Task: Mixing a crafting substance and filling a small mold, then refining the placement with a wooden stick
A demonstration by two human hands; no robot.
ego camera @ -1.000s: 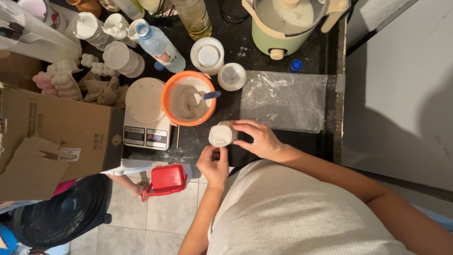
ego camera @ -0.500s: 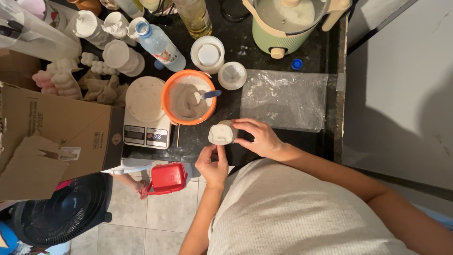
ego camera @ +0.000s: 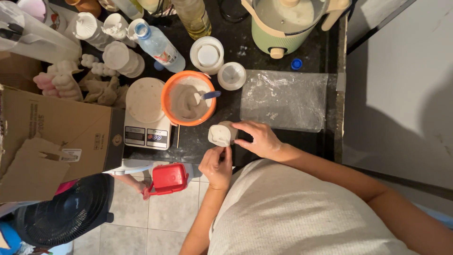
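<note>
A small white mould [ego camera: 220, 135] lay tipped on its side near the front edge of the dark desk [ego camera: 283, 144], its pale open end facing the camera. The right hand [ego camera: 257, 139] cupped it from the right, fingers curled around its side and pressed to it. The left hand [ego camera: 217, 163] sat just below, thumb and forefinger pinched together at the mould's lower rim; whether they gripped a flap of it could not be made out.

Just behind the mould stood an orange bowl [ego camera: 188, 98] of thick grey-white mix, a blue-handled spoon [ego camera: 207, 95] resting in it. A kitchen scale [ego camera: 146, 113] with a round pale plate stood touching the bowl's left side, and a thin wooden stick [ego camera: 178, 136] lay between scale and mould. To the right, a sheet of clear plastic [ego camera: 283, 100] dusted with white powder was spread flat on the desk. Two round white containers [ego camera: 219, 63] stood behind the bowl, with a blue-capped bottle [ego camera: 158, 45] lying tilted to their left and a green-based appliance [ego camera: 283, 23] at the far edge.

Pale cast figures [ego camera: 94, 71] crowded the far left, beside an open cardboard box [ego camera: 52, 132]. Below the desk edge, another person's small hand [ego camera: 140, 189] reached towards a red container [ego camera: 168, 178] above a tiled floor [ego camera: 155, 222].
</note>
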